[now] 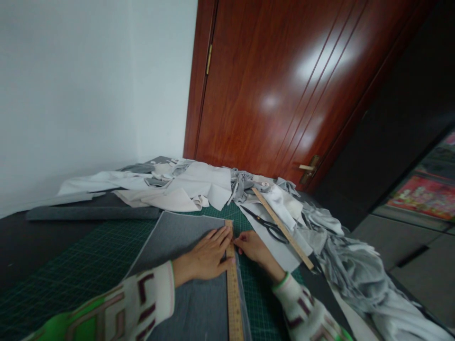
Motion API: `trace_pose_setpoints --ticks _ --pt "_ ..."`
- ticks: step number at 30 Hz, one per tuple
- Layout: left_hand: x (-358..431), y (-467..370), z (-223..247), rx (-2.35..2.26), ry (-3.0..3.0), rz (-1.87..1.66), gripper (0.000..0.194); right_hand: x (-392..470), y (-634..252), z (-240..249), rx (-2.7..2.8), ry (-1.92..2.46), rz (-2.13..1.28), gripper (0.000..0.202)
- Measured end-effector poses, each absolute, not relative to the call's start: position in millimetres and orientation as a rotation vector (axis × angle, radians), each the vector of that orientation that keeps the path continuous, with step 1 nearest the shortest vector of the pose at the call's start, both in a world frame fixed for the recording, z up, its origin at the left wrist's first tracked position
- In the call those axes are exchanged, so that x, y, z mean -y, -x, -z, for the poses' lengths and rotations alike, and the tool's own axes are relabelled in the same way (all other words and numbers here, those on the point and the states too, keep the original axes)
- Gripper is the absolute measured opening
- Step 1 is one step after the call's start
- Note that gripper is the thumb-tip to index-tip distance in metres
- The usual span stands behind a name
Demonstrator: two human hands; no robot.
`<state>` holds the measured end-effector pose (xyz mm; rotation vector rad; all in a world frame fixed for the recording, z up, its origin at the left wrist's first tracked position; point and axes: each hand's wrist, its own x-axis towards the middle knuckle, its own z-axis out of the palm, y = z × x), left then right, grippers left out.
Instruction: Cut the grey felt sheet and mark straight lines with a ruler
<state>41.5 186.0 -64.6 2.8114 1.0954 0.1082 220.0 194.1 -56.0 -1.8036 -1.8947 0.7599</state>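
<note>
A wooden ruler (234, 303) lies lengthwise along the right edge of a grey piece of fabric (192, 308). My left hand (209, 255) is spread flat, its palm on the fabric and its fingertips and thumb pressing on the ruler. Close by on the right, my right hand (250, 246) has its fingers pinched together at the ruler's right edge. Whatever sits in that pinch is too small to make out. Under the fabric is a green cutting mat (106, 251) with grid lines.
Black-handled scissors (266, 224) and a second wooden ruler (284, 229) rest on pale cloth to the right. Heaped white and grey fabric scraps (199, 177) line the table's back and right side. A rolled grey cloth (92, 213) lies at left. Behind stands a brown door (263, 94).
</note>
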Motion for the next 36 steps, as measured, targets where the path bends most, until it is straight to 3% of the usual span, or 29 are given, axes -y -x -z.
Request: trace_pose_setpoints --ticks 36 --pt "-186.9 -42.8 67.2 -1.136 -2.808 -0.131 0.069 -116.0 -217.0 37.8 2.167 1.775 -0.872 0.030"
